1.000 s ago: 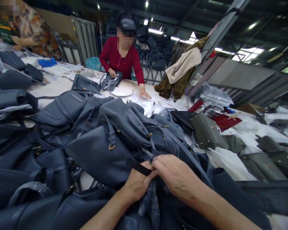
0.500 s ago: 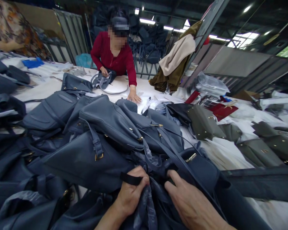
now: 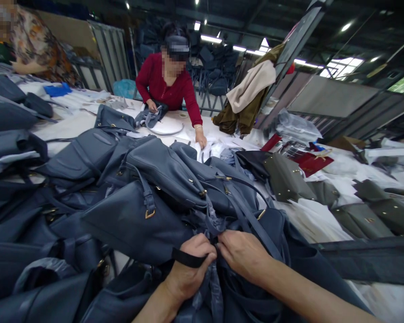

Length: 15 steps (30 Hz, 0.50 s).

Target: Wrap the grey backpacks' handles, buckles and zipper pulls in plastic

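Dark blue bags lie heaped over the table. At the lower middle, my left hand (image 3: 193,264) is closed on a black strap (image 3: 189,258) that crosses its fingers. Close beside it on the right, my right hand (image 3: 242,253) has its fingers pinched together at the bag straps; what they hold is hidden. A strap wrapped in thin clear plastic (image 3: 212,287) hangs down between the hands. A blue bag with a gold buckle (image 3: 131,224) rests just left of my left hand, and a larger blue bag (image 3: 164,168) lies above.
Across the table (image 3: 185,132), a person in red (image 3: 170,87) reaches toward white paper (image 3: 205,150). Another person (image 3: 42,45) is at the far left. Olive-green bags (image 3: 286,177) and plastic wrap lie at the right. Brown and beige clothing (image 3: 251,89) hangs by a post.
My right hand has moved left, close to my left hand, and its fingers have come together. The view has shifted slightly. The person in red has gathered the outstretched hand on the paper.
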Available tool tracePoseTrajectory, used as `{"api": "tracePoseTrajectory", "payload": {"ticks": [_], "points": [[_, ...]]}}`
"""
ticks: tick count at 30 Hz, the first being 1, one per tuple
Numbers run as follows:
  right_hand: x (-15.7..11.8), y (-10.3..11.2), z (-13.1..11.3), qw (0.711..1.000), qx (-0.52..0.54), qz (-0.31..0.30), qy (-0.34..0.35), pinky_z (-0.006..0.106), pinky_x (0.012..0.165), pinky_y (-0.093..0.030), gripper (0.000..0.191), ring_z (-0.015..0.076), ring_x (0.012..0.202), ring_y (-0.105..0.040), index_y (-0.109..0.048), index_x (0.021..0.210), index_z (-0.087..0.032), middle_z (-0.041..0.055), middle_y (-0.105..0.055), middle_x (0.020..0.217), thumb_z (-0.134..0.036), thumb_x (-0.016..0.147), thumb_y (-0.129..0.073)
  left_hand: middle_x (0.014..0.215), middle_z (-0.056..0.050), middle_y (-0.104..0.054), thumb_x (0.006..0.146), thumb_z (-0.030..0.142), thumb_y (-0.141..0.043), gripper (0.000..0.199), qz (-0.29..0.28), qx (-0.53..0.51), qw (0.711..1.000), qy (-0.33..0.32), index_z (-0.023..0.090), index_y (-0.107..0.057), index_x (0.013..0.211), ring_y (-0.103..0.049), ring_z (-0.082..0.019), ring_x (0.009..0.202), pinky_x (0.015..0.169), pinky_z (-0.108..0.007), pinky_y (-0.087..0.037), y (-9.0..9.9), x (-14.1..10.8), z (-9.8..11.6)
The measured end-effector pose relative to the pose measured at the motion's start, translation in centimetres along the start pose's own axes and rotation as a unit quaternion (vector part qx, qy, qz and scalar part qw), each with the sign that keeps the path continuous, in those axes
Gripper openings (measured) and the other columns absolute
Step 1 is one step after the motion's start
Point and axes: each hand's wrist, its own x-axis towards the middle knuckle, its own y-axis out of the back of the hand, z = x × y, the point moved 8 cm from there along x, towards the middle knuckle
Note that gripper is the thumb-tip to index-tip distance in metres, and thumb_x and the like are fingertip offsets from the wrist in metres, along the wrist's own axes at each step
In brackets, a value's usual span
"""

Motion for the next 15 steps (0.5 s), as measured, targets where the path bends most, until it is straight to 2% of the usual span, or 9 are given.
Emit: {"api": "tracePoseTrajectory", "payload": {"ticks": [3, 5, 6, 7, 8, 11, 12, 13, 15], "points": [[-0.4, 0.7, 0.2, 0.996, 0.035, 0.053, 0.055, 0.036, 0.079, -0.046, 0.025, 0.0265, 0.09, -0.065, -0.063, 0.093, -0.013, 0.0151, -0.067, 0.098, -0.018, 0.092, -0.038, 0.078, -0.004, -0.057, 0.1, 0.033, -0.039, 0.035, -0.004, 0.026, 0.999, -0.018, 0.017, -0.06, 0.078, -0.053, -0.016, 0.077, 0.072, -0.027, -0.041, 0.4, -0.2, 0.6], [-0.5, 1.3, 0.3, 0.983, 0.142, 0.072, 0.093, 0.035, 0.079, -0.046, 0.027, 0.0236, 0.085, -0.062, -0.061, 0.084, -0.015, 0.0115, -0.065, 0.09, -0.024, 0.093, -0.038, 0.078, -0.004, -0.056, 0.1, 0.034, -0.036, 0.036, -0.003, 0.059, 0.997, -0.046, 0.017, -0.059, 0.078, -0.052, -0.016, 0.076, 0.07, -0.027, -0.041, 0.5, -0.5, 1.2], [-0.3, 1.2, 0.5, 0.968, 0.225, 0.058, 0.095, 0.032, 0.073, -0.046, 0.029, 0.0207, 0.078, -0.06, -0.061, 0.082, -0.017, 0.0079, -0.063, 0.081, -0.031, 0.094, -0.039, 0.078, -0.004, -0.056, 0.1, 0.034, -0.035, 0.036, -0.005, 0.081, 0.995, -0.063, 0.017, -0.058, 0.077, -0.052, -0.016, 0.075, 0.069, -0.027, -0.041, 0.5, -0.7, 1.5], [0.0, 0.8, 0.8, 0.943, 0.323, 0.031, 0.077, 0.028, 0.064, -0.044, 0.031, 0.0169, 0.067, -0.056, -0.06, 0.082, -0.017, 0.0033, -0.059, 0.07, -0.039, 0.093, -0.041, 0.078, -0.004, -0.055, 0.1, 0.034, -0.033, 0.038, -0.01, 0.106, 0.991, -0.08, 0.017, -0.057, 0.076, -0.051, -0.016, 0.075, 0.068, -0.027, -0.04, 0.4, -0.9, 1.8], [0.4, 0.0, 1.2, 0.902, 0.429, -0.002, 0.038, 0.024, 0.052, -0.038, 0.035, 0.0129, 0.054, -0.048, -0.059, 0.083, -0.018, -0.0016, -0.052, 0.06, -0.048, 0.091, -0.044, 0.078, -0.004, -0.055, 0.101, 0.034, -0.031, 0.04, -0.016, 0.132, 0.986, -0.097, 0.018, -0.055, 0.074, -0.051, -0.016, 0.074, 0.067, -0.027, -0.04, 0.2, -1.1, 2.1], [1.0, -2.7, 1.5, 0.755, 0.644, -0.069, -0.1, 0.019, 0.038, -0.013, 0.054, 0.0051, 0.038, -0.015, -0.055, 0.079, -0.019, -0.0129, -0.028, 0.043, -0.072, 0.073, -0.057, 0.077, -0.004, -0.053, 0.102, 0.039, -0.022, 0.048, -0.026, 0.195, 0.972, -0.126, 0.018, -0.051, 0.07, -0.048, -0.016, 0.071, 0.064, -0.028, -0.039, -0.4, -1.4, 2.2], [1.1, -3.1, 1.3, 0.728, 0.671, -0.071, -0.121, 0.019, 0.037, -0.01, 0.057, 0.0038, 0.038, -0.011, -0.052, 0.073, -0.02, -0.0139, -0.027, 0.043, -0.076, 0.067, -0.06, 0.076, -0.004, -0.052, 0.102, 0.041, -0.019, 0.05, -0.022, 0.207, 0.97, -0.127, 0.018, -0.05, 0.069, -0.048, -0.016, 0.07, 0.064, -0.028, -0.039, -0.5, -1.5, 2.0], [1.3, -3.3, 0.9, 0.718, 0.681, -0.068, -0.127, 0.018, 0.037, -0.009, 0.059, 0.0028, 0.038, -0.01, -0.048, 0.069, -0.02, -0.0142, -0.026, 0.044, -0.077, 0.063, -0.063, 0.076, -0.004, -0.052, 0.102, 0.042, -0.018, 0.052, -0.016, 0.212, 0.969, -0.123, 0.019, -0.05, 0.069, -0.048, -0.016, 0.07, 0.063, -0.028, -0.039, -0.6, -1.5, 1.7], [1.2, -2.9, 0.1, 0.725, 0.674, -0.061, -0.126, 0.017, 0.036, -0.01, 0.062, 0.0018, 0.039, -0.01, -0.042, 0.064, -0.021, -0.0144, -0.026, 0.046, -0.079, 0.061, -0.064, 0.076, -0.004, -0.053, 0.102, 0.043, -0.016, 0.052, -0.006, 0.211, 0.971, -0.11, 0.019, -0.051, 0.071, -0.049, -0.017, 0.071, 0.064, -0.029, -0.039, -0.6, -1.4, 0.8]]}}
